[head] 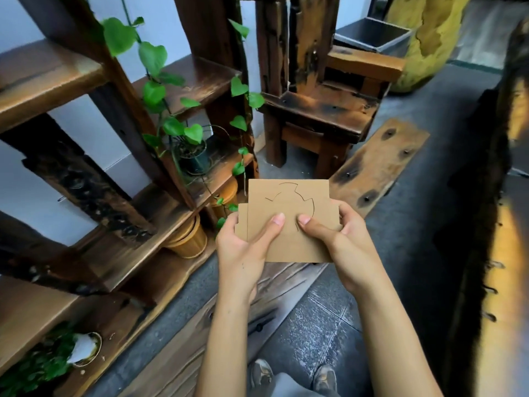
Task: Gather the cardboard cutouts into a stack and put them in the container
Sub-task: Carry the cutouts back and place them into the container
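**Cardboard stack held in both hands, container way at the back**

The huge wooden shelf (86,167) takes up the left side and runs out of frame, with a potted vine (194,159) tucked inside. A wooden chair (320,110) stands ahead. Behind it is the grey container (372,32), its base hidden. The cardboard cutouts (289,202) are held in mid-air, stacked unevenly, so the lower sheets barely show. The left hand (243,247) and right hand (346,242) each grip a lower corner, thumbs on top.

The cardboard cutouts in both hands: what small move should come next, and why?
Probably square the stack: the left hand and right hand hold the cardboard cutouts, but a rear piece sticks out at the left edge. The container stands far ahead.
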The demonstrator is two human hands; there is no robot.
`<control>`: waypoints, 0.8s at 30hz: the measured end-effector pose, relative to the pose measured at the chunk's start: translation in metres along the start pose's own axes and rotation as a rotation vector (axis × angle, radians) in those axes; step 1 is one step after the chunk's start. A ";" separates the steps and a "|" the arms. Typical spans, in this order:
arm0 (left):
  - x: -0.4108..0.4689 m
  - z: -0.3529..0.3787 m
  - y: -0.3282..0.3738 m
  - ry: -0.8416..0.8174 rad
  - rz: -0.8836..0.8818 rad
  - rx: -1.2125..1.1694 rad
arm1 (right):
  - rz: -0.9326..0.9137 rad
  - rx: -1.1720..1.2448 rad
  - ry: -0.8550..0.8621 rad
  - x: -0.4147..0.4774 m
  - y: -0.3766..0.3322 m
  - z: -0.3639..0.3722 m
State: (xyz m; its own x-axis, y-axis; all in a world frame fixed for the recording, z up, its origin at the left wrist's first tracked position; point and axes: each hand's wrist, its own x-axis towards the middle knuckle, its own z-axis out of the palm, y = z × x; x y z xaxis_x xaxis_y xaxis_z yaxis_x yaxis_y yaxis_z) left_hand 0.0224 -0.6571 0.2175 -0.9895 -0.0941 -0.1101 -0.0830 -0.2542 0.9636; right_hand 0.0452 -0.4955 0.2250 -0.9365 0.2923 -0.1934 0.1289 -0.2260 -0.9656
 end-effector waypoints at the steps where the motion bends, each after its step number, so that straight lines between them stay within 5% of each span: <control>1: -0.004 0.012 -0.002 -0.013 -0.007 0.007 | 0.000 0.000 0.018 0.000 -0.002 -0.012; 24: -0.082 0.183 -0.059 -0.296 -0.104 0.145 | -0.033 0.117 0.259 -0.051 -0.020 -0.214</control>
State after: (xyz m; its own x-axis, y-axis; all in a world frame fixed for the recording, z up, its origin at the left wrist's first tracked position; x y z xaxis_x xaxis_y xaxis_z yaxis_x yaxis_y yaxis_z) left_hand 0.0872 -0.4580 0.2139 -0.9644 0.2143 -0.1548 -0.1806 -0.1062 0.9778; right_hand 0.1596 -0.3070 0.2171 -0.8232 0.5256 -0.2147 0.0471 -0.3136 -0.9484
